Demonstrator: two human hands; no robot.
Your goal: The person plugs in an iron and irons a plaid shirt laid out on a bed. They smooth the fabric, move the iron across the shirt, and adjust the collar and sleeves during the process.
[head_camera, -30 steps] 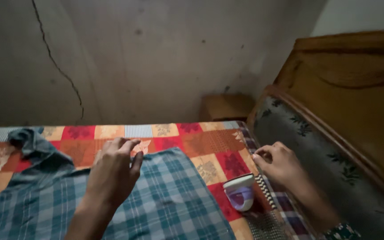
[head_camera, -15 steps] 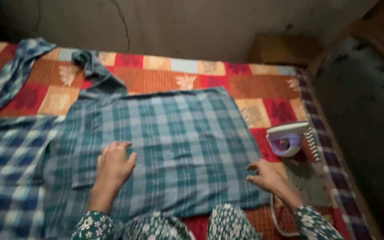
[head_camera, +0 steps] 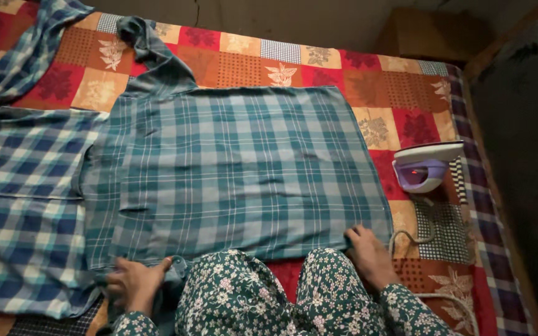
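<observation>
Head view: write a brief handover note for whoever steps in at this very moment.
Left hand: gripping the near-left hem of the teal plaid cotton shirt.
Right hand: pressing the shirt's near-right corner.
Shirt lies spread flat on the red-orange patchwork bedspread.
White-and-purple electric iron stands upright to the right, untouched, its light glowing.
Done: shirt laid out. Left: no ironing begun.

left hand (head_camera: pixel 135 281) low, fingers curled in a grip; right hand (head_camera: pixel 368 254) pressed flat, fingers spread.
</observation>
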